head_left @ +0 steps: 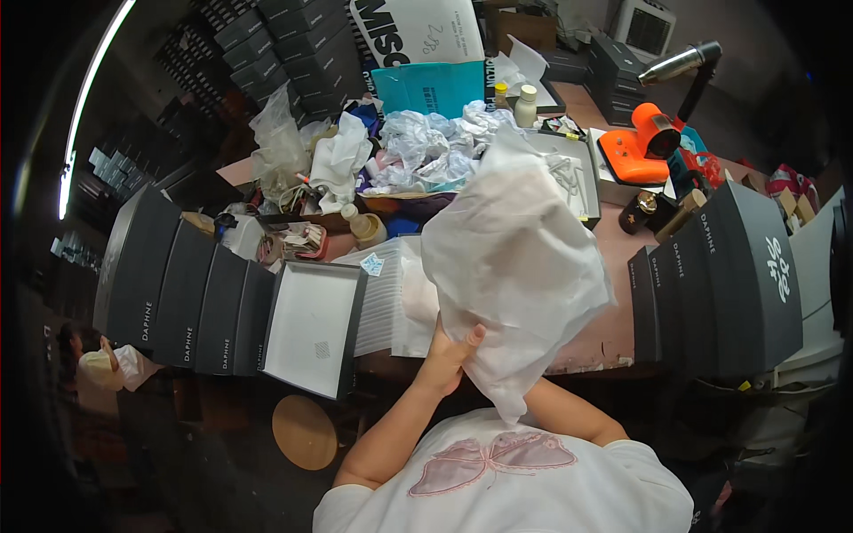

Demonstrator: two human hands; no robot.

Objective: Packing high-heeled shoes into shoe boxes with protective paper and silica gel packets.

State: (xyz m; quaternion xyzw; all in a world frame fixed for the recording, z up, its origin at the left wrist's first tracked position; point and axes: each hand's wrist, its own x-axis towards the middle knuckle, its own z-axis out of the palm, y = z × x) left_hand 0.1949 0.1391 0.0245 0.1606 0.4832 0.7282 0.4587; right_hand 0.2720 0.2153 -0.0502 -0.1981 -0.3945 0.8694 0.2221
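A large, crumpled white sheet (520,258) of thin paper or cloth is held up in front of me, above the table. My left hand (451,355) is closed on its lower left edge, the thumb lying across the front. Behind the sheet my right forearm (573,410) disappears; the right hand and its fingers are hidden there. Whether the sheet wraps anything cannot be seen. Left of it, flat on the table, lie white and clear plastic bags (413,302). An open grey box lid or tray with a white inside (313,329) rests beside them, near the front edge.
Stacked dark grey shoeboxes flank me at left (169,284) and right (724,275). Crumpled tissue paper (426,147), a white bottle (364,226) and an open shallow box (577,169) lie beyond. An orange device (635,151) stands back right. A round stool (304,433) is below left.
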